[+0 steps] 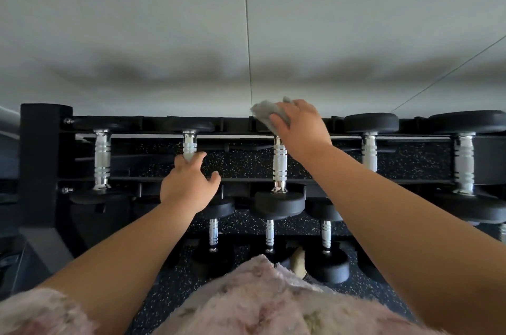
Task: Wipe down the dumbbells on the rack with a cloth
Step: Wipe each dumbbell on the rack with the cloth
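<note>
A black rack (45, 143) holds a top row of dumbbells with chrome handles and black round heads. My right hand (299, 129) grips a grey cloth (269, 110) and presses it on the far head of the middle dumbbell (279, 165), which the cloth and hand hide. My left hand (189, 184) curls its fingers round the handle of the second dumbbell from the left (189, 143), near its front end. Both forearms reach out over the lower row.
More dumbbells sit on the top row at the left (101, 159) and right (369, 151), with a larger one (464, 162) at far right. A lower row (269, 236) stands below. A pale wall (246, 33) is right behind the rack. Speckled dark flooring (164, 291) lies underneath.
</note>
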Demonstrator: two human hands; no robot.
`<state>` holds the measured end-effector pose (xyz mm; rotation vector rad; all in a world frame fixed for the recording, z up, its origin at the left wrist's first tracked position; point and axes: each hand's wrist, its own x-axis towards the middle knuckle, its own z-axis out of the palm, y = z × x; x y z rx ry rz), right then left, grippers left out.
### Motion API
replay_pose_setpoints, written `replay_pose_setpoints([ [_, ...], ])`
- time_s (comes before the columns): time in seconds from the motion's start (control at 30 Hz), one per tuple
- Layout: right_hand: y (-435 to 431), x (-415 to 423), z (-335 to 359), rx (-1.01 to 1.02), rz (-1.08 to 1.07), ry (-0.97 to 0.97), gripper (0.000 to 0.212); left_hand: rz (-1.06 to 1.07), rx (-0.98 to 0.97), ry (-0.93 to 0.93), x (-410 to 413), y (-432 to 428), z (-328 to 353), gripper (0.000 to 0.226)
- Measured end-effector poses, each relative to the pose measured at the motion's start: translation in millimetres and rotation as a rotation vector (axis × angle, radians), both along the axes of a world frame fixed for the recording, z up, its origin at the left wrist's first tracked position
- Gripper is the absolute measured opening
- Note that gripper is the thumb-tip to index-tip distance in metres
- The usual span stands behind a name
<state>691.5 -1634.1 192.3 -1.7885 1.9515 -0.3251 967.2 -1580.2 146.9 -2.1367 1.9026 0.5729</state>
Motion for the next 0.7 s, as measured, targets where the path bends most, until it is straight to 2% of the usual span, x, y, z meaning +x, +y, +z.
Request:
replay_pose_setpoints([
  [0.1, 12.1, -9.9, -3.9, 0.134, -0.425, -0.223, 0.048, -0.009, 0.017, -0.004, -0.1, -0.7, -0.3, 0.064],
  [0.17, 14.9, -5.1, -3.1, 0.185, -0.49, -0.248, 0.045, -0.006, 0.017, -0.003, 0.5, 0.1, -1.3, 0.063],
  [0.23, 13.3, 7.6, 2.5, 0.131, -0.391, -0.246, 0.044, -0.012, 0.015, -0.008, 0.7, 1.7, -1.7, 0.064],
  [0.37, 6.2, 20.0, 7.3, -0.057, 0.008, -0.115, 0.053, -0.025, 0.011, -0.017, 0.5, 1.7, -0.6, 0.065],
  [0.43, 5.0, 10.6, 0.4, -0.042, 0.046, -0.09, 0.055, -0.023, 0.015, -0.022, 0.8, 0.3, -0.3, 0.065],
  [0.5, 10.0, -0.3, -5.5, 0.01, -0.098, -0.186, 0.052, -0.023, 0.016, -0.026, 1.4, -0.4, -0.5, 0.064],
  [0.63, 33.7, 2.2, -7.5, 0.085, -0.544, -0.394, 0.036, -0.019, 0.018, -0.039, 2.5, 0.2, -2.4, 0.063],
  [0.7, 51.0, 16.9, -9.2, 0.138, -0.55, -0.421, 0.035, -0.018, 0.008, -0.037, 2.4, 0.2, -4.3, 0.063],
])
